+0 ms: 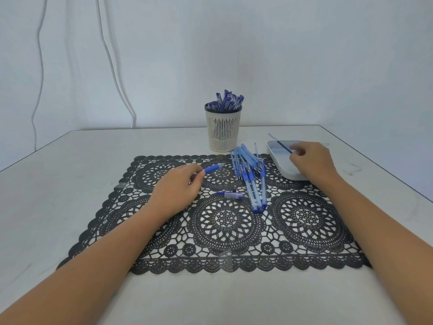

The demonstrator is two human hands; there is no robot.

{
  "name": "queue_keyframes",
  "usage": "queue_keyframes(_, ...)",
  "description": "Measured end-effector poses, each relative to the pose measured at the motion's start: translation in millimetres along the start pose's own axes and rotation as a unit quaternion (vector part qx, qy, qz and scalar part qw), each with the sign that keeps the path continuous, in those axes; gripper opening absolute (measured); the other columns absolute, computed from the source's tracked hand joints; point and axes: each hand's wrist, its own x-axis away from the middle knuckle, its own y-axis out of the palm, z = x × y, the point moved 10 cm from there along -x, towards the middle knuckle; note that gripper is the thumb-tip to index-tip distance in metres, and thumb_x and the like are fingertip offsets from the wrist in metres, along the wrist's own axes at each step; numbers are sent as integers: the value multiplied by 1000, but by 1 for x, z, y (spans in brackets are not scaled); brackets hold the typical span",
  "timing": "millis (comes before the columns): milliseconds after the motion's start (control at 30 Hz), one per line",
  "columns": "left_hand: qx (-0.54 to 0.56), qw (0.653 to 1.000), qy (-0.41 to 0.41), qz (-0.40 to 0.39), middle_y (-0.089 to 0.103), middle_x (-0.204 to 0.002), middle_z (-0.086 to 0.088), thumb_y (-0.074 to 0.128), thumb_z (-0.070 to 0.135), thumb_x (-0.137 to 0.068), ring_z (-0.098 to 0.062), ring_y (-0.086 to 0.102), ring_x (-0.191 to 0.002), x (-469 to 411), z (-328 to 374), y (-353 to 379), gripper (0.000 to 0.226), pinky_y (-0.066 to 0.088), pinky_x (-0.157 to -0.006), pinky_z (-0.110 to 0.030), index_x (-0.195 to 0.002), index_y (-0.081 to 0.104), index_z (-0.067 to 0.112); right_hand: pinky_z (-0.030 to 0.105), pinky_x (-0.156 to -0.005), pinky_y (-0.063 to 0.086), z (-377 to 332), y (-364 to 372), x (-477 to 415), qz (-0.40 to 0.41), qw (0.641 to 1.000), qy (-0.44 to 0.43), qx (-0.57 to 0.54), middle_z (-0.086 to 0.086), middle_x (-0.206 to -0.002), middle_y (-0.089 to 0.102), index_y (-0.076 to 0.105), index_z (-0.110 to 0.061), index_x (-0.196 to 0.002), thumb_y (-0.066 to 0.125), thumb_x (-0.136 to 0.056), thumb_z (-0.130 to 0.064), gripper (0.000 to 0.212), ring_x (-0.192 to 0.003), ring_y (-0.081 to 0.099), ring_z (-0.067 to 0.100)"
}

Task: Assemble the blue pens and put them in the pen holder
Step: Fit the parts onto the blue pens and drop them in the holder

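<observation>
My left hand (pixel 179 187) grips a blue pen barrel (pixel 213 168) over the left part of the black lace mat, its grip end pointing right. My right hand (pixel 311 161) pinches a thin ink refill (pixel 280 143) above the white tray (pixel 273 148); the refill slants up to the left. A pile of blue pen barrels (pixel 249 177) lies on the mat between my hands. A pen cap (pixel 230 195) and a tiny dark part (pixel 235 188) lie beside the pile. The cream slotted pen holder (pixel 223 132), filled with several capped blue pens, stands behind the pile.
The black lace mat (pixel 225 221) covers the middle of a white table (pixel 70 174). The table's back edge runs just behind the holder, and its right edge passes close to the tray. White cables hang on the wall at the back left.
</observation>
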Motion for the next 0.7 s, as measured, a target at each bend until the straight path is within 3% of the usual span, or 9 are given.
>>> queue_keyframes(133,8,1000,1,1,59,-81,6,43,32,-95,-9,53,-69,1,1,-1,25,43,-61,-26,-108,60,18,17,-61,35,-40,2,16,-72,990,-92,-73,-3,-98,59,68,-18,-108,52,-89,-9,27,-72,49,4)
queue_keyframes(233,16,1000,-1,1,59,-80,7,44,32,-95,-8,52,-69,1,1,-2,25,43,-62,-27,-109,61,19,3,-52,35,-60,7,31,-124,979,-138,-82,-5,-88,61,70,-21,-99,54,-90,-9,22,-67,48,-1)
queue_keyframes(333,21,1000,3,-1,58,-78,8,44,31,-95,-8,52,-69,1,3,-3,25,41,-60,-24,-109,61,18,4,-53,36,-67,12,39,-143,975,-156,-71,-8,-87,61,69,-27,-93,55,-89,-11,21,-67,49,-1)
queue_keyframes(500,30,1000,1,-1,58,-77,7,44,30,-95,-12,54,-69,2,4,-4,24,43,-63,-28,-108,61,18,2,-50,34,-74,15,47,-172,967,-165,-92,-7,-76,56,71,-20,-94,56,-89,-9,19,-53,47,-11)
queue_keyframes(700,34,999,5,4,55,-73,11,44,30,-95,-10,53,-67,1,4,-4,23,39,-59,-23,-107,61,18,1,-53,35,-78,16,50,-172,965,-174,-97,-8,-73,51,70,-20,-93,56,-89,-8,19,-53,46,-14)
